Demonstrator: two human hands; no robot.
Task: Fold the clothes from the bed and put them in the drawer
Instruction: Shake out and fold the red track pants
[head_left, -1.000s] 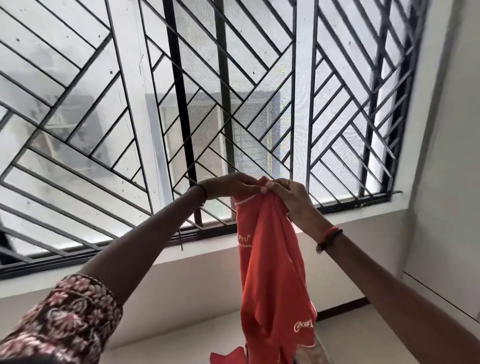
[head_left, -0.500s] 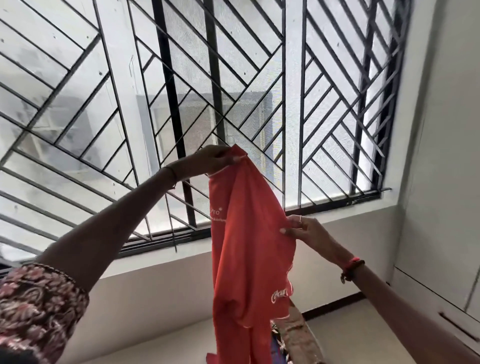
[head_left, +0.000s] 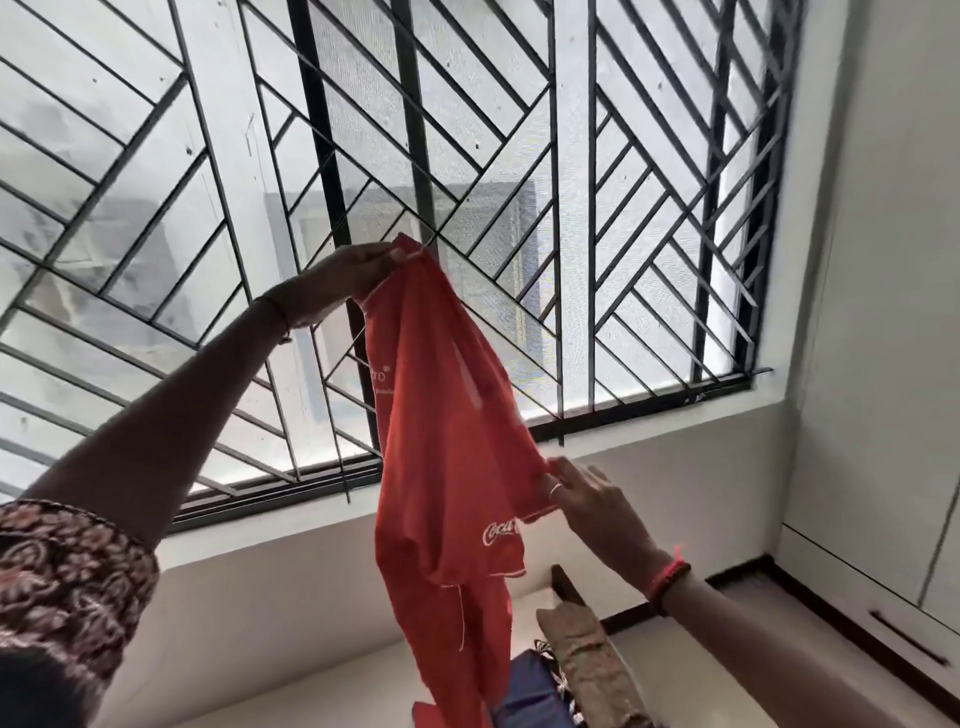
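Since a second ago the hands have parted: both were bunched at the top of the red shirt (head_left: 447, 441), and now the right hand (head_left: 587, 499) has travelled down its right edge while the left hand (head_left: 358, 270) has stayed high. In the head view, the only one there is, the left hand pinches the topmost corner of the shirt in front of the window grille (head_left: 649, 234), fingers curled over the fabric. The right hand pinches a gathered bit of the edge near the sleeve hem, the other fingers fairly straight. The shirt hangs in the air between them, twisted and doubled on itself, its tail dropping toward a pile of clothes (head_left: 571, 670) at the bottom of the frame. The step in hand looks like opening the garment out before folding. To do it well, the right hand would best draw its edge out sideways and up until it is level with the left, so the cloth falls flat and the twist drops out. A light shake would help, since thin fabric like this tends to cling to itself. Both pinches should sit at matching points, shoulder to shoulder, or the fold will come out crooked. A drawer front (head_left: 906, 636) with a dark handle shows low on the right, closed and well apart from the shirt.
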